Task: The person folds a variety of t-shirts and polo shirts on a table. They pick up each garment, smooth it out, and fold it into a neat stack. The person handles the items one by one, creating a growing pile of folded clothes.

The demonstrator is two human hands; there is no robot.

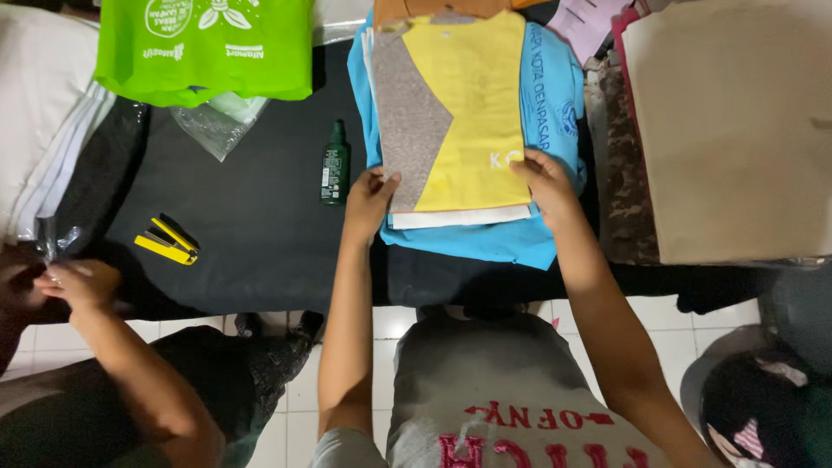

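Already the yellow and grey shirt (459, 113) lay folded into a neat rectangle on top of a stack of garments, a white layer showing at its near edge and a bright blue shirt (537, 130) spread beneath and around it. The left hand (368, 201) pressed on the near left corner of the folded piece, fingers flat and thumb tucked at the edge, pinching the cloth lightly rather than gripping it hard. The right hand (544, 182) rested on the near right corner, fingers curled over the edge where yellow met blue; whether it truly clamped the fabric or merely lay on it could not be told. The two hands were well apart, one at each near corner. Judging by the squared edges, the folding of this piece looked all but done, with only a last smoothing or aligning of the near edge left, while the blue shirt under it appeared looser and less tidy. The stack sat on a black-covered table (260, 234), near a small dark green spray bottle (334, 165) just left of the pile. Further left lay a yellow stapler (167, 241), a green bag (204, 48) and a clear plastic bag (217, 126). Another person's hand (80, 284) worked at the table's left edge, apart from the pile.
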